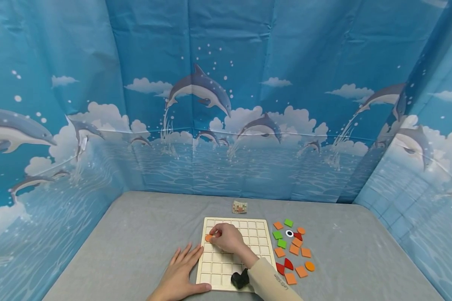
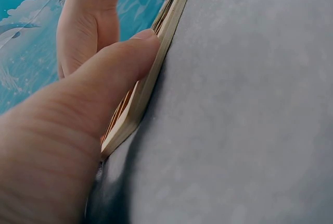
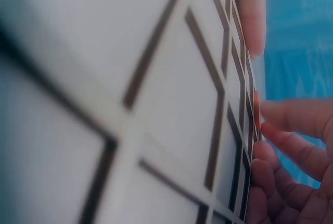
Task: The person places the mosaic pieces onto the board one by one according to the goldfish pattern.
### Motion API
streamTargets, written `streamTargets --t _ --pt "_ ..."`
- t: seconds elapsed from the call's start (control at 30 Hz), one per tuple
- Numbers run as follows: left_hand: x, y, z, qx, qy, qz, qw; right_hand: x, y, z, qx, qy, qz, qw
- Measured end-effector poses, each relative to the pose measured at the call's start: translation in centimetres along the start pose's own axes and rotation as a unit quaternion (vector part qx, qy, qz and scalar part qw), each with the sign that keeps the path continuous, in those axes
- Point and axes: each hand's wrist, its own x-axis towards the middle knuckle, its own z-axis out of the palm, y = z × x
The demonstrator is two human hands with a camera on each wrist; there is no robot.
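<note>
A pale wooden grid board point(image 1: 215, 267) lies on the grey tabletop. At the left column of its grid, near the far end, my right hand point(image 1: 229, 239) pinches a small orange piece point(image 1: 209, 238). In the right wrist view, the thumb and finger meet at this orange piece point(image 3: 257, 110), low against the board; its exact outline is partly hidden. My left hand point(image 1: 178, 271) lies with fingers spread along the board's left side. Its thumb presses the board's near edge point(image 2: 148, 86) in the left wrist view.
Right of the board lie several loose pieces: orange squares point(image 1: 291, 278), green squares point(image 1: 282, 243), red wedges point(image 1: 288, 264), orange discs point(image 1: 309, 266) and a black-and-white eye disc point(image 1: 289, 233). A small patterned card point(image 1: 240, 207) lies beyond the board. A dolphin-print curtain point(image 1: 226, 167) surrounds the table.
</note>
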Motion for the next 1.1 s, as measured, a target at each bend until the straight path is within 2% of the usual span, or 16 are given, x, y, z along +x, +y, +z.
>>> streamTargets --t 0.37,0.7,0.9,1.1 --pt "-0.1 0.0 0.1 -0.004 -0.001 -0.001 1.0 -0.7 0.2 -0.2 0.05 0.006 -0.017 0.999" --pt "0.0 0.0 0.1 -0.003 -0.003 -0.005 1.0 -1.6 0.9 -1.5 0.097 -0.029 -0.021 0.995" --pt "0.1 0.0 0.2 -0.001 0.002 -0.006 1.0 -2.5 1.3 -2.6 0.093 -0.037 -0.038 0.994" --pt "0.0 -0.1 0.1 -0.011 0.0 -0.014 0.9998 -3.3 1.6 -4.0 0.079 -0.022 -0.045 0.996"
